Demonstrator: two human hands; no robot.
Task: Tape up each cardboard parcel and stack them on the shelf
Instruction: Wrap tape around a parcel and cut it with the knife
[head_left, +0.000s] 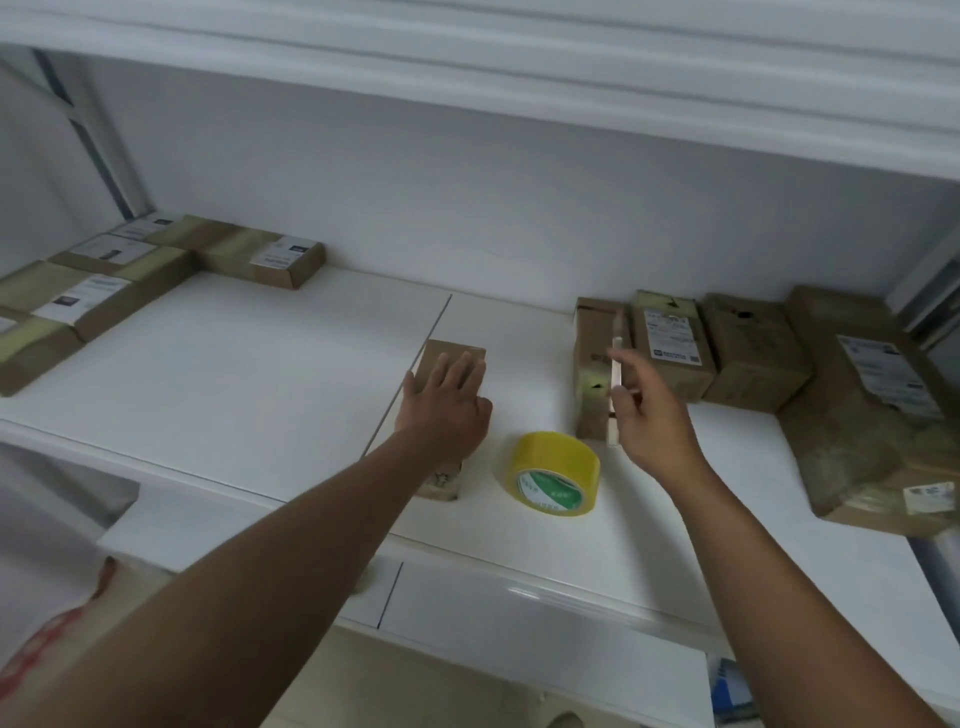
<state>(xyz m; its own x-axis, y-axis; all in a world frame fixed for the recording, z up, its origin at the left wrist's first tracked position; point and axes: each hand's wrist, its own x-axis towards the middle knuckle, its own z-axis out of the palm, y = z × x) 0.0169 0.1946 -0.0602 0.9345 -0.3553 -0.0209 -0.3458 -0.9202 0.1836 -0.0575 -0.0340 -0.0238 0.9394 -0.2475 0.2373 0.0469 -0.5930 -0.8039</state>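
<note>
A small brown cardboard parcel lies on the white shelf near the middle. My left hand rests flat on top of it with straight fingers. A roll of yellow tape stands on its edge just right of that parcel, near the shelf's front. My right hand is raised beside a taller taped parcel and grips a thin pale flat object held upright; what it is cannot be told.
Taped parcels with white labels are laid side by side at the back left. More parcels stand at the back right, with a large one at the far right. An upper shelf board overhangs.
</note>
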